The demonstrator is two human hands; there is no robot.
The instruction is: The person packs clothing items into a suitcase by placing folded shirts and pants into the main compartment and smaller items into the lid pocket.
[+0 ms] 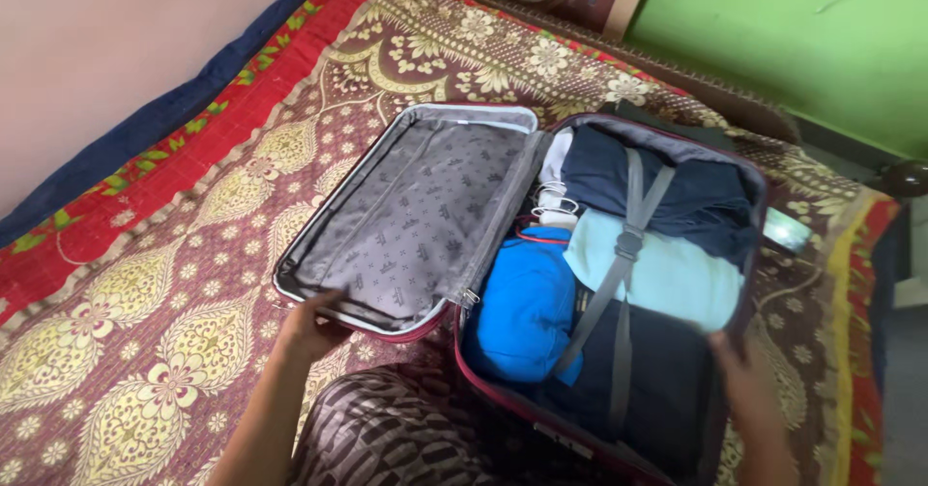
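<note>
Patterned bedspread (174, 351) is carrying an open suitcase (512, 283) mid-frame, running lower left to upper right. Left hand (309, 327) is gripping the lid's (416, 215) lower-left edge; right hand (739, 365) is grasping the packed half's lower-right rim, both equally near.

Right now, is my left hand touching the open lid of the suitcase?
Touching. The head view shows the left hand with its fingers laid over the near edge of the suitcase lid, no gap visible between them.
</note>
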